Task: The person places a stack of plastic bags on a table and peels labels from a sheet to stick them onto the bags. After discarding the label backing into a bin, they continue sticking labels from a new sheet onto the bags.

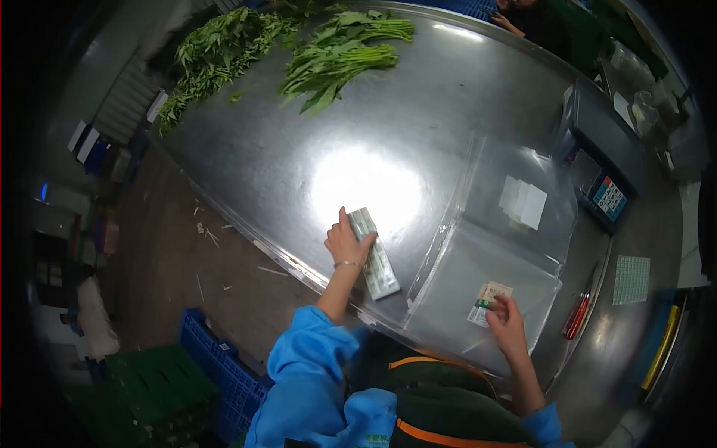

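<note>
My left hand [345,243] rests on the upper end of a long strip of printed labels [376,257] that lies on the steel table [299,149]. My right hand [506,322] presses a small white and green label [487,302] onto a clear plastic bag [478,291] near the table's front edge. More clear bags [515,187] lie stacked just beyond it, with white paper squares [524,201] under the plastic.
Bunches of leafy green stalks [336,52] and loose greens [216,52] lie at the table's far end. A scale with a keypad [606,196] stands at the right, red-handled scissors [576,313] below it. Blue and green crates [179,381] sit on the floor at left. Another person's hand [511,22] shows far back.
</note>
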### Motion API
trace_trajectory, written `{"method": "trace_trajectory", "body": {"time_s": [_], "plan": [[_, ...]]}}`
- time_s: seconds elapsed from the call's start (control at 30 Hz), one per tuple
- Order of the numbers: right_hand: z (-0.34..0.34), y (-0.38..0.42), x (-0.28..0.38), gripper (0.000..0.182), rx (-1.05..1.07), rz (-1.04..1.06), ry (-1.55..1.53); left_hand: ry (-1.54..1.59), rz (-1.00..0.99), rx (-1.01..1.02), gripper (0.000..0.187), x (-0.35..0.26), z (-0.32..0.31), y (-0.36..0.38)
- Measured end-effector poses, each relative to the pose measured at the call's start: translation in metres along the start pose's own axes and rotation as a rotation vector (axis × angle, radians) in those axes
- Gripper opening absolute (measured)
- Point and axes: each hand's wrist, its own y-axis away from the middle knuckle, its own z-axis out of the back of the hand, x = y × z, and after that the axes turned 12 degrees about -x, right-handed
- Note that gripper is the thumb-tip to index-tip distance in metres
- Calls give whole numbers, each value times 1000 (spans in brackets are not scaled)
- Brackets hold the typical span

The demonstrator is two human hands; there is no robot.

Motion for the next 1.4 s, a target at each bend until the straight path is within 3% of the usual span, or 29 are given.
{"method": "trace_trajectory", "body": {"time_s": [0.03, 0.1, 0.13, 0.17, 0.23, 0.3, 0.37, 0.4, 0.47, 0.5, 0.57, 0.63, 0.7, 0.77, 0.9, 0.97, 1.03, 1.1, 1.2, 1.27, 1.33, 1.4], "plan": [[-12, 2, 12, 25, 10, 128, -90, 2, 5, 17, 87, 9, -9, -3], [-19, 0, 44, 23, 87, 166, -22, 487, 334, 211, 72, 28, -31, -14], [-22, -1, 56, 22, 172, 210, 32, 570, 403, 282, 54, 12, -5, -14], [-25, 0, 59, 22, 166, 205, 43, 576, 410, 294, 54, 4, 9, -7], [-31, 2, 60, 21, 241, 252, 147, 327, -311, -231, 53, -7, 29, 3], [-36, 13, 54, 20, 293, 238, 165, 325, -680, 154, 53, -16, 53, 6], [-39, 22, 48, 19, 356, 240, 183, -41, -519, 409, 58, -29, 80, 19], [-40, 28, 44, 18, 358, 245, 215, -39, -510, 406, 58, -23, 77, 26], [-40, 35, 30, 16, 344, 231, 219, -94, 74, 421, 68, -2, 61, 36], [-40, 37, 28, 16, 337, 229, 203, -105, 62, 419, 68, 5, 52, 44], [-39, 46, 23, 18, 368, 124, 127, 452, 172, 313, 79, 13, 31, 69], [-37, 47, 24, 20, 352, 175, 124, 619, 155, 287, 75, 4, 27, 80], [-37, 43, 40, 22, 330, 230, 132, 966, 185, 478, 65, -28, 61, 86], [-38, 41, 76, 27, 122, 729, 224, 1036, 181, 560, 56, -56, 94, 98], [-37, 42, 96, 35, 184, 628, 97, 1076, 24, 588, 50, -97, 131, 111], [-31, 46, 101, 41, 265, 486, -25, 1392, 161, 654, 48, -116, 151, 115], [-22, 52, 108, 41, 254, 490, 10, 1409, 213, 698, 46, -124, 162, 119], [-17, 60, 115, 30, 246, 266, -259, 1287, 117, 678, 49, -123, 169, 120], [-6, 62, 128, 18, 280, 155, -276, 1280, 86, 702, 30, -127, 177, 118], [-1, 63, 129, 16, 255, 206, -172, 1278, 76, 700, 22, -130, 181, 119], [2, 65, 129, 15, 234, 254, -67, 1148, 66, 535, 9, -134, 183, 123], [6, 67, 129, 12, 205, 381, 107, 1045, 33, 495, 10, -133, 183, 125]]}}
